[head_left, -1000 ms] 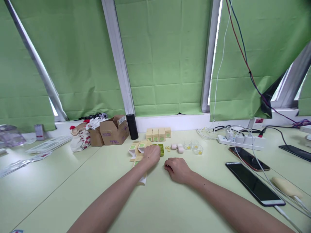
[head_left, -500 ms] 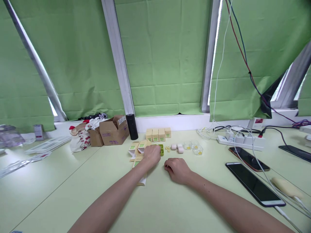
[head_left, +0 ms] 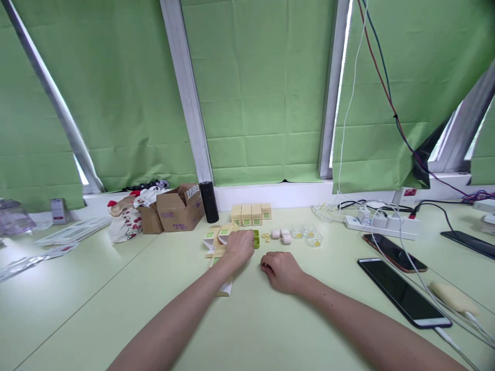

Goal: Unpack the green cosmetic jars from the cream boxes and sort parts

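Observation:
My left hand [head_left: 240,246] reaches forward with curled fingers over the left side of some small green containers [head_left: 256,239]. Its fingertips and anything in them are hidden from me. Under and beside that forearm lie flat-folded tan cartons [head_left: 216,262] with green-and-white labels. On the table to the right, my right hand [head_left: 281,270] rests loosely closed, with nothing visible in it. Beyond it are tiny yellow square pieces [head_left: 265,236], pale pink rolls [head_left: 285,237] and clear round containers [head_left: 313,239] with yellow centres.
Several upright tan boxes [head_left: 246,214] stand at the back. Left of them are a black cylinder [head_left: 209,202], a cardboard box [head_left: 181,208] and a patterned cloth bag [head_left: 126,222]. To the right lie a white power strip [head_left: 381,226], cables and phones [head_left: 404,293].
The view has shifted very slightly. Both hands keep nearly the same place and pose, and the things on the table have not moved.

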Available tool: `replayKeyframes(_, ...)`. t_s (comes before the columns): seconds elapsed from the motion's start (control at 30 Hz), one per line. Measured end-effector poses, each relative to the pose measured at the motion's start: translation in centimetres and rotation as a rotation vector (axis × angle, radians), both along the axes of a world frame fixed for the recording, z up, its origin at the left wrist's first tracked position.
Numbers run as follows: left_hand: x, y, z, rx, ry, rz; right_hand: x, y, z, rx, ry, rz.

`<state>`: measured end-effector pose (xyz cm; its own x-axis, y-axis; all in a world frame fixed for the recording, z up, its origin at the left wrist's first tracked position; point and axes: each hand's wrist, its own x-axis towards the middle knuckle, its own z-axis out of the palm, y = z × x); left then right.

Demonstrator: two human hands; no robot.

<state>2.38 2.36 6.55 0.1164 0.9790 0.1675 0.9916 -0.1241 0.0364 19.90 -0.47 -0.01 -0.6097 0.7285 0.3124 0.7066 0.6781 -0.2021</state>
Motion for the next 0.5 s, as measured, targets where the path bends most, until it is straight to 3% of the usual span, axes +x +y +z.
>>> replayKeyframes(0.17,-0.8,-2.2,0.2,0.044,-0.021,-0.048,-0.1,-0.1,0.0,0.013,-0.007,-0.006)
replayKeyframes(0.3,-1.2,-5.0,-0.4,0.059,-0.025,-0.108,0.0,0.7,0.5,0.084,0.036,-0.072)
replayKeyframes(0.5,-0.5,-7.7,-1.9,0.05,-0.015,-0.234,0.8,6.2,3.9,0.158,0.065,-0.257)
